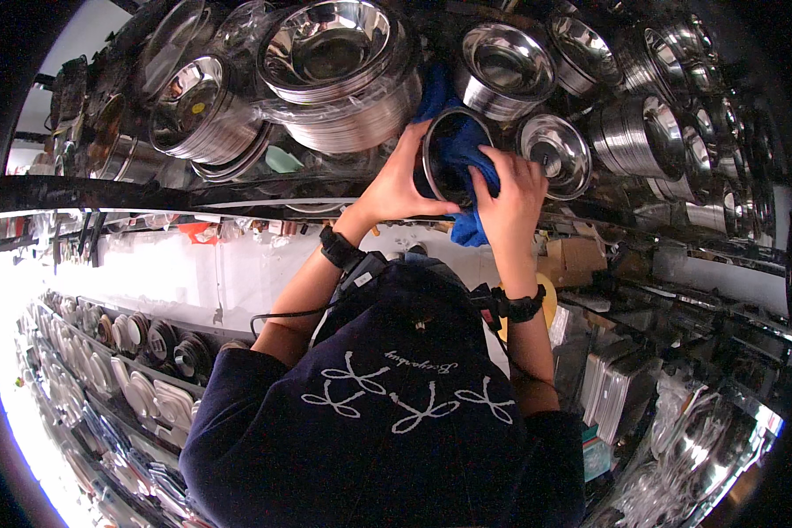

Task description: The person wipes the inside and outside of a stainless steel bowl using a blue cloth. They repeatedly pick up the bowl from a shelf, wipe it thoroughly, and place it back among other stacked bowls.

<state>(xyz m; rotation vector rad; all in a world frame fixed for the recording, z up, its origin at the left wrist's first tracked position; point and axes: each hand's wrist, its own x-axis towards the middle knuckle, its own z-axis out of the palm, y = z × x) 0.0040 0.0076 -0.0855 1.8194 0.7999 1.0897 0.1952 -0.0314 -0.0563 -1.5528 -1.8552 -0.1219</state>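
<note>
My left hand (399,181) grips the rim of a round metal bowl (429,173), which is tilted on its side between my hands. A blue cloth (463,142) lies against the bowl's inside, and my right hand (511,191) holds it there with bent fingers. Part of the cloth hangs below the bowl, and more blue cloth shows above it. Just right of my right hand is a small shiny steel bowl (554,156). Left of my left hand stands a big stack of steel bowls (350,122), partly wrapped in clear plastic.
More stacked steel bowls (505,69) fill the shelf, with others at the left (201,112) and right (640,138). The shelf's dark front edge (171,195) runs below them. Behind me are racks of plates (138,389), a cardboard box (574,261) and plastic-wrapped ware (680,455).
</note>
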